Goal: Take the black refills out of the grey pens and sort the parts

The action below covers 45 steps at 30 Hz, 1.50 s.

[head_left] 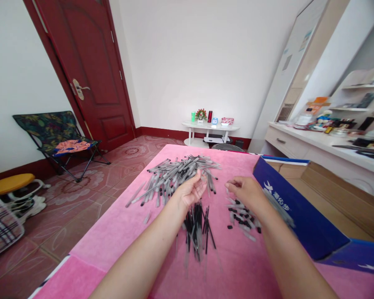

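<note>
A pink cloth covers the table [118, 232]. At its far middle lies a big heap of grey pen barrels [177, 174]. My left hand [191, 190] rests palm up at the near edge of that heap, fingers curled round a few barrels. Below it lies a bundle of black refills [198, 226]. My right hand [247, 191] hovers over a scatter of small black and clear pen caps [241, 220], fingertips pinched together; what they hold is too small to make out.
An open blue cardboard box [299, 211] stands at the table's right. Beyond it runs a white desk [314, 145] with clutter. A folding chair [56, 137], a yellow stool [9, 182], a red door [90, 70] and a small white side table [208, 128] stand further off.
</note>
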Tool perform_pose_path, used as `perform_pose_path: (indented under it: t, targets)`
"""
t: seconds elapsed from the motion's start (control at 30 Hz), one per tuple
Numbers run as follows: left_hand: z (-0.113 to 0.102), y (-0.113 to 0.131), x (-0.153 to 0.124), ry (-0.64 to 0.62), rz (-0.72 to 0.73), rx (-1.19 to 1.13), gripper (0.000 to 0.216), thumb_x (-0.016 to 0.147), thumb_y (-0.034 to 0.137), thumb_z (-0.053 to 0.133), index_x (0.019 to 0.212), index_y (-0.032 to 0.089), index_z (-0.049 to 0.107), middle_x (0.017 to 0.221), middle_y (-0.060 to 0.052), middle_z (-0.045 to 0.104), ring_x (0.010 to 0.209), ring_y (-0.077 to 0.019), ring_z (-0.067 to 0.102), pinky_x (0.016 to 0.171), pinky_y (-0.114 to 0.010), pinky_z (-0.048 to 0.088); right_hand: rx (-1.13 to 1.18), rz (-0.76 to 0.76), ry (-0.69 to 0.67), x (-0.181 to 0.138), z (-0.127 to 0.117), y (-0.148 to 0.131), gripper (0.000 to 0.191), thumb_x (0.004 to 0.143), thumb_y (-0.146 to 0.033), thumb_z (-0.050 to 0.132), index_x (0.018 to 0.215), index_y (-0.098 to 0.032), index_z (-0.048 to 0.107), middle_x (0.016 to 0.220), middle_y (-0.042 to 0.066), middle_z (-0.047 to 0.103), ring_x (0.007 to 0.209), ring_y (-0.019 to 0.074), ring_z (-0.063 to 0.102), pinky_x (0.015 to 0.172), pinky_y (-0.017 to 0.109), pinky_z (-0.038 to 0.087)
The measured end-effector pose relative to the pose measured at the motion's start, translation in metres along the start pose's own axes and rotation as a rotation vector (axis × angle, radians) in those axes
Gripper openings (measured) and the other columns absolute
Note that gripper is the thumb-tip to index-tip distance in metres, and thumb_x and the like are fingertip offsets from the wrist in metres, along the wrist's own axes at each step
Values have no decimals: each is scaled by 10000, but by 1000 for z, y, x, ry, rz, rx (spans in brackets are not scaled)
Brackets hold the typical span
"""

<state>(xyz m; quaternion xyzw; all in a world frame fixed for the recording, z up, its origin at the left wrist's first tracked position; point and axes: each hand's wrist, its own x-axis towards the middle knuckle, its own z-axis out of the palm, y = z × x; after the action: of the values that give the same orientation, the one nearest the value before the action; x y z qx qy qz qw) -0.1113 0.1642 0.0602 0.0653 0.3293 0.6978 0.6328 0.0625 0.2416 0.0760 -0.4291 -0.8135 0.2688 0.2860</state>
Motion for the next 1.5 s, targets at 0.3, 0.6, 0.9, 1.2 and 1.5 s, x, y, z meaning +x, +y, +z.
perform_pose_path:
  t: [0.3, 0.6, 0.9, 1.2, 1.5]
  targets:
    - [11, -6, -14, -58, 573, 506, 269, 625, 354, 686, 742, 120, 623, 640, -20, 633, 469, -73, 542, 475, -170, 453, 681, 145, -215, -13, 24, -33, 359, 804, -464, 410, 851, -152, 580, 742, 92, 658, 587, 149, 608, 520, 260, 478]
    - [32, 6, -47, -52, 1070, 1088, 139, 656, 265, 647, 770, 208, 702, 793, -35, 663, 713, -150, 569, 689, -225, 417, 1257, 235, -517, -15, 38, -33, 223, 819, -369, 470, 882, -181, 571, 803, 47, 638, 629, 110, 588, 556, 220, 464]
    - [39, 11, -57, -60, 1007, 1223, 102, 581, 277, 690, 660, 214, 701, 640, -20, 631, 621, -150, 526, 644, -230, 394, 1188, 90, -504, -25, 34, -45, 198, 646, -262, 690, 785, -172, 582, 664, -10, 571, 599, 96, 551, 536, 202, 458]
    - [30, 18, -50, -75, 896, 1123, 186, 578, 300, 689, 717, 178, 707, 633, -36, 659, 579, -155, 569, 519, -215, 412, 1158, 75, -516, -27, 32, -55, 255, 646, -296, 684, 847, -169, 595, 702, 5, 594, 608, 98, 562, 526, 198, 438]
    - [35, 27, -55, -20, 973, 1042, 218, 627, 368, 654, 578, 156, 653, 549, 7, 592, 533, -109, 515, 513, -196, 378, 973, 34, -463, -27, 29, -52, 224, 602, -290, 707, 729, -141, 600, 609, -9, 606, 483, 70, 520, 492, 196, 414]
